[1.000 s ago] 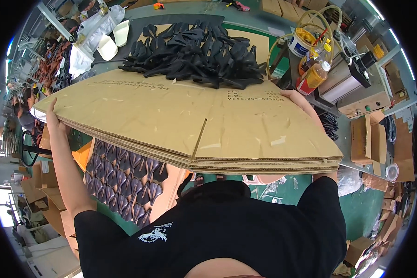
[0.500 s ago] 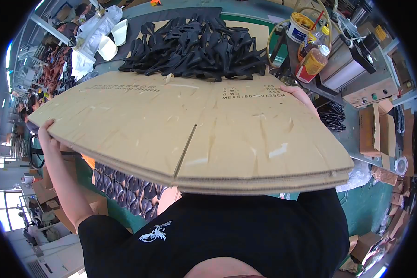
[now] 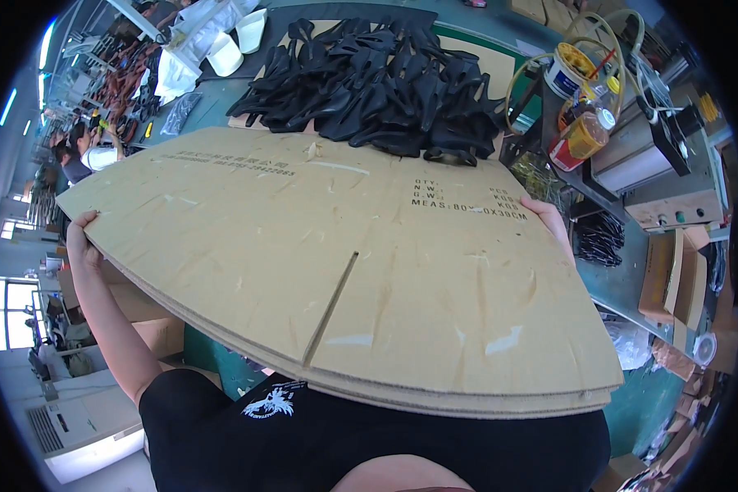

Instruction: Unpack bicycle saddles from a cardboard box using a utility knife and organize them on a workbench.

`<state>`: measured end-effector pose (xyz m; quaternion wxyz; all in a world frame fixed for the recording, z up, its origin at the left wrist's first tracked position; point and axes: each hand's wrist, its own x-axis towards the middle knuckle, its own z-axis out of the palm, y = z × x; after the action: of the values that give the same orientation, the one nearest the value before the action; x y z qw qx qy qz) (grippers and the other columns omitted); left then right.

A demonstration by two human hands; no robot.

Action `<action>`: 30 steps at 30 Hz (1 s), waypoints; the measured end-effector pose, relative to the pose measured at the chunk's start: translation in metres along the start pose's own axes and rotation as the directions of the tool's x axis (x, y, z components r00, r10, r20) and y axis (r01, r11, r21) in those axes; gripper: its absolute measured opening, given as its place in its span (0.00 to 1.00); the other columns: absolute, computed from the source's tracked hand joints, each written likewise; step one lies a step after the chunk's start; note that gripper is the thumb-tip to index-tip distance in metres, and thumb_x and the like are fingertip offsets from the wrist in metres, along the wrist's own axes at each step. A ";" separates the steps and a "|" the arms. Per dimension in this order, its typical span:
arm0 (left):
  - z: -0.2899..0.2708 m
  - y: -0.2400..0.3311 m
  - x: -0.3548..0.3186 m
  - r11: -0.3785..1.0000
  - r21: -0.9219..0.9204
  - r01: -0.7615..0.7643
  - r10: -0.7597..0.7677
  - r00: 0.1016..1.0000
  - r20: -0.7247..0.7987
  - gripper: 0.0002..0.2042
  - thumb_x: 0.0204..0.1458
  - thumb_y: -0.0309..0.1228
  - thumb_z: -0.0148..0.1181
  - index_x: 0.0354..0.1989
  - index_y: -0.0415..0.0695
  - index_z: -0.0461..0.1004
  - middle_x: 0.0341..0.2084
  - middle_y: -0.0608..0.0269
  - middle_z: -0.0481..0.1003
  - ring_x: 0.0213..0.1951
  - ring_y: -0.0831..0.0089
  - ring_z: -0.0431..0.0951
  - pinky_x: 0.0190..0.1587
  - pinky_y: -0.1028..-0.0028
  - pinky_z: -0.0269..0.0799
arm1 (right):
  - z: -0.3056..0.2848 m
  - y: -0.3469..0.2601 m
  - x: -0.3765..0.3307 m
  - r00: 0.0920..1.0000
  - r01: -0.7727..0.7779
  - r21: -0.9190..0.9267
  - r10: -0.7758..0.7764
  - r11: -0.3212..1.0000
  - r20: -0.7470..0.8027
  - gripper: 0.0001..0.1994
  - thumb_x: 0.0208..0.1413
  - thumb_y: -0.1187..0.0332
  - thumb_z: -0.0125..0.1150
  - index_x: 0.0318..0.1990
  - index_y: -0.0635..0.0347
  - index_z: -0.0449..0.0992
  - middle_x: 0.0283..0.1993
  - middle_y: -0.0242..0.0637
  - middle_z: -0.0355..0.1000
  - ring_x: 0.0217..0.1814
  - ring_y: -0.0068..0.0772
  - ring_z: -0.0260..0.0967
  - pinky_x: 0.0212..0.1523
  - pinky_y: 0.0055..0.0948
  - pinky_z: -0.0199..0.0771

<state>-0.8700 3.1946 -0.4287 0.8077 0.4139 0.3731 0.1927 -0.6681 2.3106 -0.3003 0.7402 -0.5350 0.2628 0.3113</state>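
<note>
I hold a large flattened brown cardboard box (image 3: 328, 254) level in front of my chest. It has a slit at its near edge and dark print on top. My left hand (image 3: 80, 238) grips its left edge, fingers curled over the rim. At the right edge my right hand (image 3: 549, 223) clasps the board the same way. Beyond the board, a heap of black curved moulded parts (image 3: 377, 78) lies on a cardboard sheet on the green table (image 3: 623, 287). The board hides most of the table under it.
White bags and pale cups (image 3: 213, 41) sit at the far left of the table. On the right stand a shelf with yellow and red tins (image 3: 578, 107), a grey machine (image 3: 656, 160) and open cartons (image 3: 672, 279). Another person (image 3: 90, 152) works far left.
The cardboard has risen and tipped toward the camera, now covering the tray of dark parts that showed beneath it. Both hands keep their grip on the edges.
</note>
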 end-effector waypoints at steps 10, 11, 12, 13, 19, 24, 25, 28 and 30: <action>-0.081 -0.035 -0.009 0.998 -0.033 0.058 -0.057 0.998 0.031 0.25 0.53 0.25 0.57 0.59 0.28 0.64 0.49 0.41 0.75 0.45 0.48 0.82 0.48 0.53 0.85 | -0.005 0.031 -0.009 1.000 -0.021 0.022 0.022 1.000 -0.017 0.21 0.63 0.62 0.56 0.57 0.69 0.75 0.51 0.52 0.81 0.46 0.47 0.82 0.51 0.43 0.82; -0.080 -0.040 -0.003 0.997 -0.033 0.068 -0.066 0.997 0.047 0.25 0.53 0.25 0.57 0.59 0.28 0.64 0.49 0.41 0.75 0.45 0.48 0.82 0.48 0.53 0.85 | 0.001 0.038 -0.016 0.999 -0.011 0.028 0.012 1.000 -0.031 0.21 0.63 0.62 0.56 0.57 0.69 0.75 0.51 0.52 0.81 0.46 0.47 0.82 0.51 0.43 0.82; -0.081 -0.045 0.000 0.998 -0.023 0.051 -0.051 0.998 0.029 0.25 0.53 0.24 0.57 0.60 0.28 0.63 0.50 0.40 0.74 0.46 0.48 0.82 0.49 0.53 0.85 | 0.010 0.047 -0.023 0.999 0.001 0.039 0.000 0.999 -0.032 0.21 0.63 0.62 0.56 0.57 0.69 0.75 0.51 0.52 0.81 0.46 0.47 0.82 0.51 0.43 0.82; -0.082 -0.049 0.004 0.999 -0.013 0.035 -0.035 0.999 0.012 0.26 0.53 0.24 0.57 0.61 0.28 0.62 0.51 0.39 0.74 0.48 0.47 0.81 0.49 0.53 0.84 | 0.015 0.056 -0.029 0.999 0.013 0.051 -0.011 0.999 -0.034 0.21 0.63 0.62 0.56 0.57 0.69 0.75 0.51 0.52 0.81 0.46 0.46 0.82 0.51 0.43 0.82; -0.094 -0.048 0.024 0.992 -0.020 0.126 -0.124 0.989 0.084 0.28 0.54 0.25 0.58 0.64 0.30 0.61 0.53 0.40 0.73 0.51 0.46 0.79 0.53 0.49 0.80 | 0.012 0.120 -0.037 0.990 0.055 0.068 -0.046 0.996 -0.135 0.21 0.63 0.61 0.56 0.58 0.68 0.74 0.50 0.50 0.81 0.46 0.46 0.82 0.52 0.44 0.81; -0.166 -0.052 0.051 0.998 0.002 0.059 -0.059 0.996 0.073 0.28 0.55 0.28 0.59 0.64 0.31 0.62 0.53 0.40 0.74 0.52 0.47 0.79 0.56 0.51 0.79 | 0.027 0.181 -0.021 0.997 0.037 0.080 -0.032 0.996 -0.069 0.20 0.64 0.62 0.55 0.58 0.68 0.74 0.51 0.48 0.81 0.47 0.45 0.81 0.54 0.42 0.79; -0.159 -0.055 0.050 0.995 -0.017 0.094 -0.092 0.993 0.071 0.29 0.55 0.27 0.59 0.65 0.31 0.61 0.54 0.40 0.73 0.53 0.46 0.78 0.55 0.50 0.79 | 0.023 0.192 -0.017 0.994 0.076 0.096 -0.067 0.992 -0.086 0.19 0.64 0.63 0.55 0.57 0.67 0.74 0.51 0.47 0.81 0.47 0.44 0.81 0.53 0.41 0.78; -0.189 -0.050 0.044 0.998 -0.013 0.064 -0.063 0.996 0.069 0.29 0.55 0.25 0.58 0.66 0.31 0.60 0.55 0.40 0.72 0.54 0.46 0.78 0.56 0.50 0.78 | 0.043 0.209 -0.008 0.997 0.031 0.092 -0.024 0.995 -0.076 0.19 0.65 0.61 0.56 0.56 0.66 0.75 0.51 0.46 0.81 0.46 0.44 0.81 0.52 0.42 0.78; -0.211 -0.056 0.036 0.998 -0.010 0.062 -0.061 0.997 0.043 0.29 0.55 0.25 0.58 0.66 0.32 0.60 0.56 0.41 0.72 0.55 0.47 0.77 0.57 0.50 0.78 | 0.052 0.211 0.003 0.998 -0.011 0.070 0.015 0.997 -0.061 0.19 0.64 0.61 0.57 0.56 0.66 0.76 0.51 0.46 0.81 0.46 0.43 0.81 0.51 0.42 0.78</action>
<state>-1.0072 3.2950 -0.5696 0.8234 0.4018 0.3670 0.1610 -0.8203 2.4106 -0.4198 0.7480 -0.5163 0.2995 0.2901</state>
